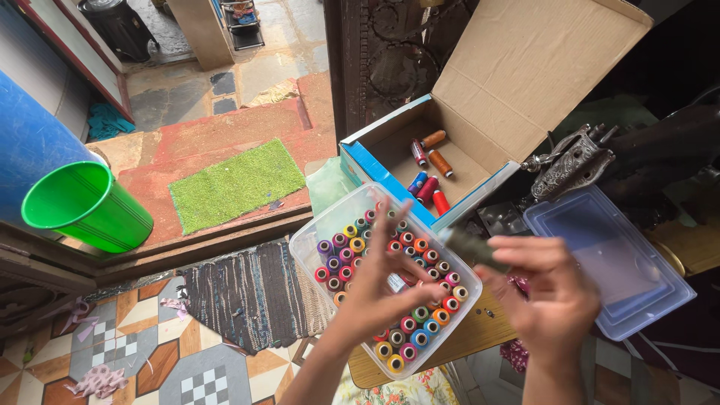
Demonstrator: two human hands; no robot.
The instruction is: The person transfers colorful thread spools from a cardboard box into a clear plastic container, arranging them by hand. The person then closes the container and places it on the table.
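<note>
Thread spool, dark olive and blurred with motion, sits just right of the frame's centre, pinched in the fingers of our right hand. Our left hand is spread open with nothing in it, fingers splayed over the clear plastic box packed with upright spools of many colours. We judge we are mid-handling of one spool, between the box and the hand. Any next move calls for a steady pinch and a free slot among the tight rows. Above, an open cardboard box holds a few loose spools; a clear lid lies at the right. Our left palm hides part of the rows, so we cannot tell where a gap lies. Blur keeps the held spool's thread end from view, and the dark metal machine at upper right is cut off.
</note>
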